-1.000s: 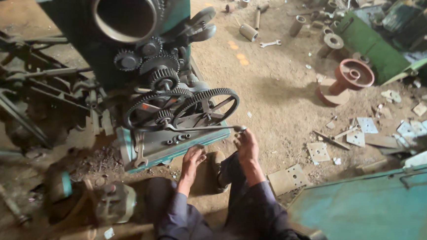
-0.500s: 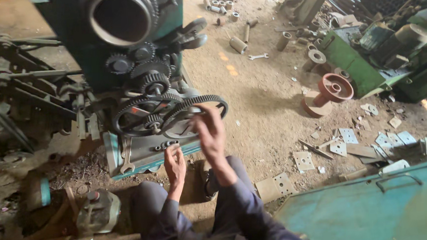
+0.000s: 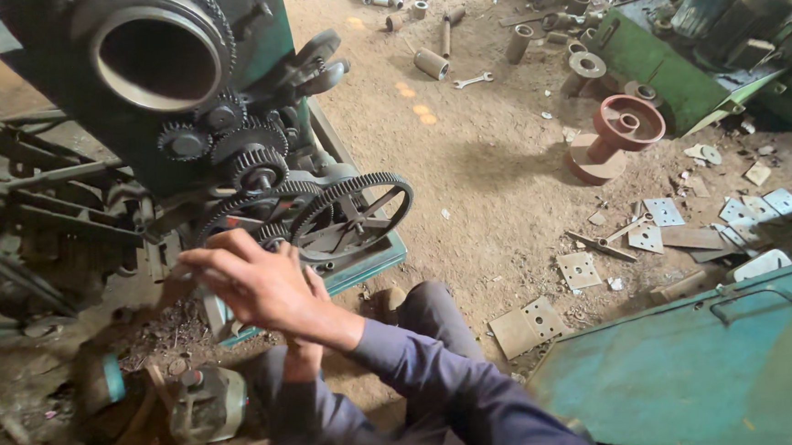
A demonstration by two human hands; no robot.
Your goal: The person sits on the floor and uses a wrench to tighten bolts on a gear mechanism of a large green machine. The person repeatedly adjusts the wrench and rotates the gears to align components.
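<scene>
A green machine head [image 3: 248, 48] with a wide round bore [image 3: 161, 52] stands in front of me, its gear train exposed. A large spoked gear [image 3: 352, 218] meshes with smaller black gears [image 3: 255, 162] above it. My right hand [image 3: 253, 286] is raised before the lower gears, fingers apart and stretched left, with nothing seen in it. Only the wrist of my left hand [image 3: 303, 355] shows below the right forearm; its fingers are hidden. I sit on the dirt floor with my legs [image 3: 430, 321] towards the machine.
A teal metal panel with a handle [image 3: 716, 359] lies at lower right. Flat drilled plates [image 3: 662, 224], a red pulley [image 3: 624, 126], a wrench [image 3: 472, 80] and short metal cylinders [image 3: 432, 63] litter the floor. Dark machine frames [image 3: 39, 226] crowd the left.
My right hand has lifted from the low green base and swung left across the lower gears. My left hand has slipped behind the right forearm. The view has moved closer.
</scene>
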